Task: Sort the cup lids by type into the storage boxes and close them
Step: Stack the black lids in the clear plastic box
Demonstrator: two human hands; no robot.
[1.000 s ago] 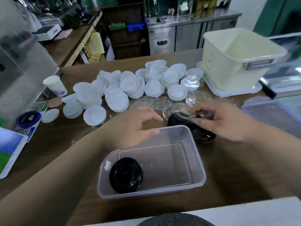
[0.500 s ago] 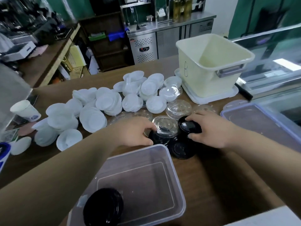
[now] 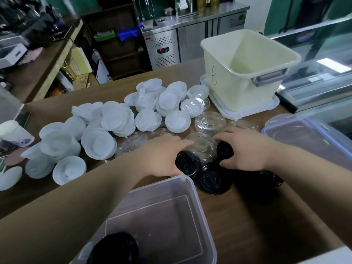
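The surface (image 3: 266, 216) is plain brown. On it the white lids (image 3: 118, 121) are matt and unmarked, the clear lids (image 3: 209, 122) are see-through and the black lids (image 3: 215, 180) are glossy. The clear box (image 3: 200, 216) holds one more black lid (image 3: 114, 248). The bin (image 3: 238, 96) is cream, with a dark handwritten B (image 3: 214, 78) and a grey handle (image 3: 269, 78). The right box (image 3: 263, 131) is clear with a blue rim. The cup (image 3: 15, 134) is white with blue print.

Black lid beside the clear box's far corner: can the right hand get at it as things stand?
Probably yes: the black lid lies uncovered close beside the right hand, though that hand grips a second black lid; the left hand is off to one side.
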